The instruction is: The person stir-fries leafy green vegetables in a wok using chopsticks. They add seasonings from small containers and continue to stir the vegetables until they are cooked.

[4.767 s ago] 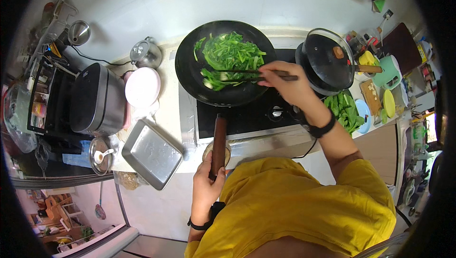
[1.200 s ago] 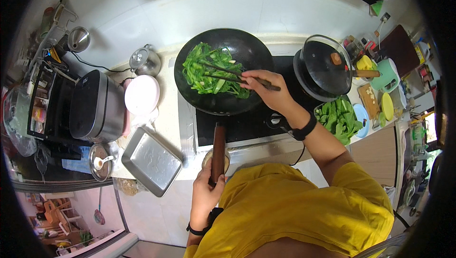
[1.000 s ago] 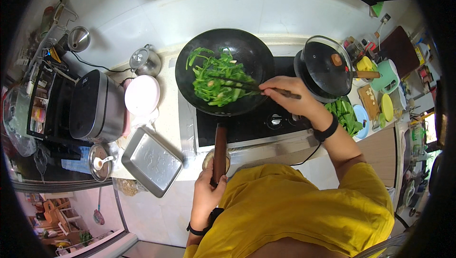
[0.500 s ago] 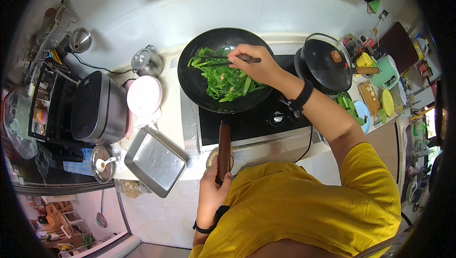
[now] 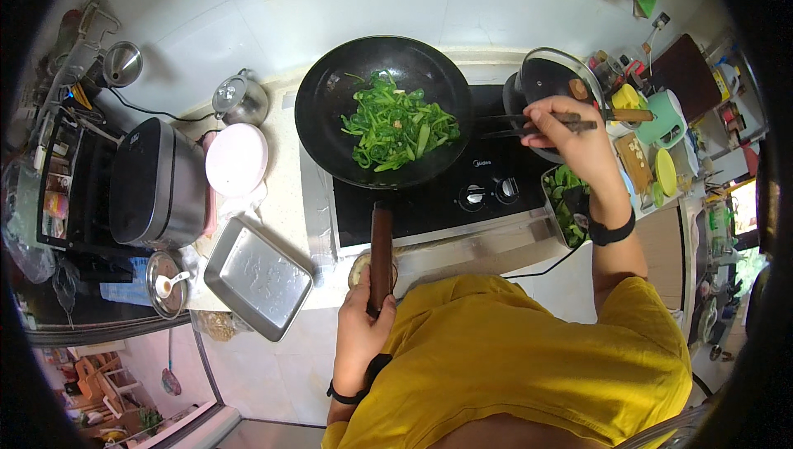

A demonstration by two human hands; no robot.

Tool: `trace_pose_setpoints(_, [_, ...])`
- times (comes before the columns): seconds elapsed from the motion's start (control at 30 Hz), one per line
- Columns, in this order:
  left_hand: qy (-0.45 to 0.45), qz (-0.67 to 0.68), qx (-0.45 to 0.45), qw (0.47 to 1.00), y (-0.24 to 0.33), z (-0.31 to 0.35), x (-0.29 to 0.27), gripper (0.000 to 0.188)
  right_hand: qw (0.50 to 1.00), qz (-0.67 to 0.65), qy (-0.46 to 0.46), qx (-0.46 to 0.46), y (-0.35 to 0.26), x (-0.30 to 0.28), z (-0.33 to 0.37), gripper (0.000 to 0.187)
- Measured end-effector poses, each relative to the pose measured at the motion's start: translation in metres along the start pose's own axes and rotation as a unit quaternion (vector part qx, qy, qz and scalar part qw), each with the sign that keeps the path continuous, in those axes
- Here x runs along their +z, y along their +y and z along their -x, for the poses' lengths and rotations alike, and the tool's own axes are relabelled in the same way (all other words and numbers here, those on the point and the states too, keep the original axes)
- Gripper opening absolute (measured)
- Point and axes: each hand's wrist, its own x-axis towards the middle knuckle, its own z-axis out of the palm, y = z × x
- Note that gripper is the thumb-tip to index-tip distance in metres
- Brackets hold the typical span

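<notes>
My left hand point(image 5: 363, 329) is closed round the brown wooden handle point(image 5: 381, 255) of a black wok point(image 5: 326, 110). The wok sits on the left side of the black gas stove point(image 5: 413, 219). Cooked leafy greens point(image 5: 401, 123) lie heaped in its middle. To the right of the wok, my right hand point(image 5: 570, 131) grips a pair of chopsticks point(image 5: 585, 124) with brown ends. Their dark tips point left toward the wok's rim, apart from the greens. Just behind that hand is a second dark pan with a glass lid point(image 5: 552, 77).
An empty metal tray point(image 5: 258, 280) rests on the counter at left, near a round pink-white lid point(image 5: 237, 159), a steel pot point(image 5: 239, 99) and a rice cooker point(image 5: 157, 185). Raw greens point(image 5: 567, 201) fill a container at the stove's right. Beyond stands a cutting board point(image 5: 634, 163).
My right hand has moved right with the chopsticks, out of the wok and over the stove's right side. The greens now lie bunched in the middle. My left hand keeps the handle.
</notes>
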Motion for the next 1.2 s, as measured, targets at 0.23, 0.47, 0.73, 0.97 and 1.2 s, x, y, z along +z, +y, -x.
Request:
trace_pose_setpoints(0.23, [0.003, 0.011, -0.022, 1.0, 0.005, 0.0, 0.001, 0.053, 0.978, -0.19, 0.057, -0.07, 0.081, 0.049, -0.016, 0.02])
trace_pose_setpoints(0.47, [0.009, 0.011, -0.008, 1.0, 0.006, 0.001, 0.001, 0.052, 0.956, -0.274, -0.033, -0.102, 0.084, 0.093, -0.025, 0.017])
trace_pose_setpoints(0.73, [-0.014, 0.004, -0.017, 1.0, 0.003, -0.001, 0.001, 0.054, 0.939, 0.082, -0.126, -0.31, 0.086, 0.084, -0.017, 0.014])
trace_pose_setpoints(0.97, [-0.006, 0.016, -0.027, 0.999, 0.005, -0.002, 0.001, 0.054, 0.917, 0.164, -0.088, -0.352, 0.058, 0.029, -0.005, 0.016])
trace_pose_setpoints(1.2, [-0.03, -0.005, -0.024, 0.999, 0.003, -0.002, -0.001, 0.055, 0.991, -0.083, 0.019, -0.104, 0.098, 0.0, -0.04, 0.015])
